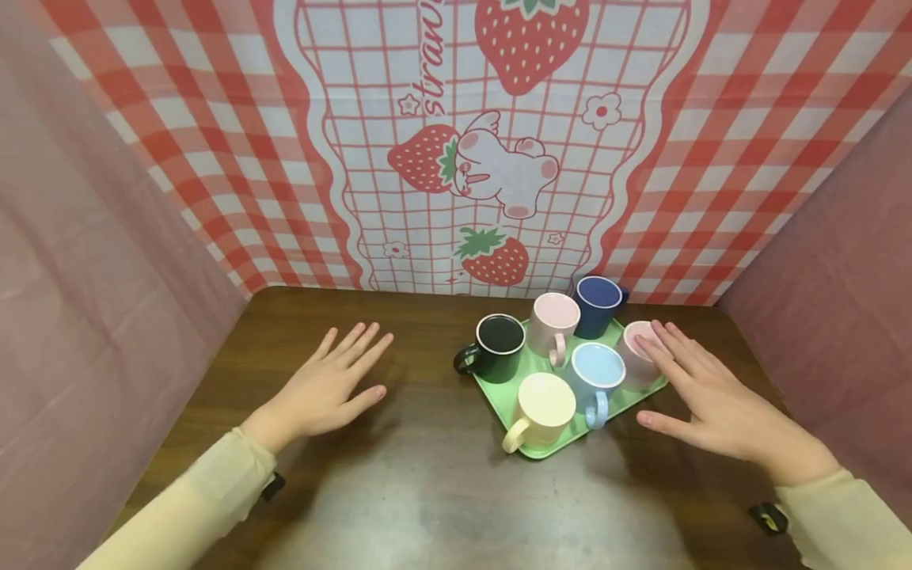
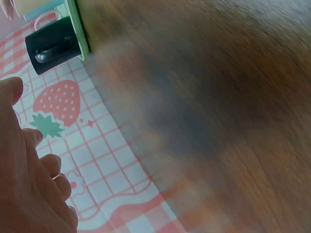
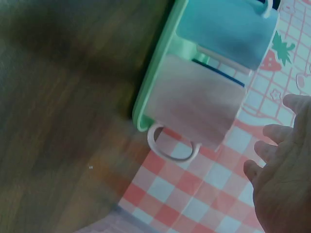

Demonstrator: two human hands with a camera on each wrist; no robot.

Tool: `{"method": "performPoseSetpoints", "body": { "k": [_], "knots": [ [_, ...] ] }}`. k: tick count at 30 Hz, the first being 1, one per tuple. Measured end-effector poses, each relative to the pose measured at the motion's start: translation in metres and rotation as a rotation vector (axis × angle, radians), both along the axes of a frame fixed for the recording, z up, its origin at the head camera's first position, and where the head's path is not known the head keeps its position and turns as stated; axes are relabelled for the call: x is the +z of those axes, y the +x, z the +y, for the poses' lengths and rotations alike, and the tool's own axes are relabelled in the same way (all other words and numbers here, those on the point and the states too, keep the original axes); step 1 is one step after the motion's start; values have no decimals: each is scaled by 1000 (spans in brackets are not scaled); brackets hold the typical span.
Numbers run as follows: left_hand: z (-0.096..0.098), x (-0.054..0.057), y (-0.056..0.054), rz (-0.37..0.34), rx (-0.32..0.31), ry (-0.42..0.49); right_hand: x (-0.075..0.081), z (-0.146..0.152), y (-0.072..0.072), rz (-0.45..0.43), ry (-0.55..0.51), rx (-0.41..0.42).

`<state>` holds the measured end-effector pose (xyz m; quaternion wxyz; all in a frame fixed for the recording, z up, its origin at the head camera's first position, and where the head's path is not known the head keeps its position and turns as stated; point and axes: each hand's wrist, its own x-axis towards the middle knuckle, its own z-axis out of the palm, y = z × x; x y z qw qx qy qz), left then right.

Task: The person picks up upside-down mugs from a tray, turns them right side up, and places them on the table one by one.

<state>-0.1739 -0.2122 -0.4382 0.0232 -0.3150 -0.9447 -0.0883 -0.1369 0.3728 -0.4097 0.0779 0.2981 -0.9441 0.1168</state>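
A green tray (image 1: 503,390) lies right of the table's middle, bearing several mugs. Along its left side stand a black mug (image 1: 499,348) and a cream mug (image 1: 545,408). A pink mug (image 1: 553,323) and a light blue mug (image 1: 597,374) stand mid-tray, with a dark blue mug (image 1: 598,305) at the far corner. My right hand (image 1: 720,408), fingers straight, is over the right side and partly covers a second pink mug (image 1: 636,360); its handle shows in the right wrist view. My left hand (image 1: 321,393) is spread above the wood left of the tray, holding nothing.
The brown wooden table (image 1: 399,483) meets a red-and-white checked cloth (image 1: 242,158) with strawberry prints at its back edge. Plain pinkish cloth walls (image 1: 85,261) stand at left and right. The black mug's handle juts past the tray's left edge.
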Motion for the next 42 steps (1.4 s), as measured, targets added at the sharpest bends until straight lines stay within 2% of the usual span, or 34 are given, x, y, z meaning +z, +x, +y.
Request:
{"method": "performPoseSetpoints", "body": {
  "k": [5, 9, 14, 18, 22, 25, 27, 28, 31, 34, 35, 36, 42],
  "knots": [
    [15, 0, 0, -19, 13, -6, 4, 12, -11, -28, -33, -30],
    [32, -2, 3, -21, 29, 14, 8, 24, -21, -137, -121, -90],
    [60, -5, 9, -33, 94, 139, 6, 39, -38, -294, -304, -169],
    [83, -10, 12, -66, 183, 255, -2, 45, -54, -401, -415, -245],
    [104, -14, 13, -112, 257, 357, -11, 53, -70, -527, -519, -274],
    [118, -14, 13, -184, 295, 447, -17, 63, -81, -603, -606, -272],
    [126, -13, 14, -258, 315, 505, -21, 68, -86, -651, -669, -251],
    [127, -26, 9, -276, 305, 533, -23, 71, -89, -679, -698, -245],
    [138, -27, 9, -417, 328, 594, -29, 75, -95, -801, -791, -219],
    [148, -31, 8, -553, 357, 672, -36, 75, -100, -878, -838, -230],
    [153, -19, 13, -616, 389, 696, -38, 74, -101, -905, -864, -231],
    [156, -21, 13, -657, 397, 727, -41, 73, -102, -927, -885, -228],
    [171, -31, 10, -832, 429, 888, -52, 70, -103, -1030, -1045, -212]
  ]
}}
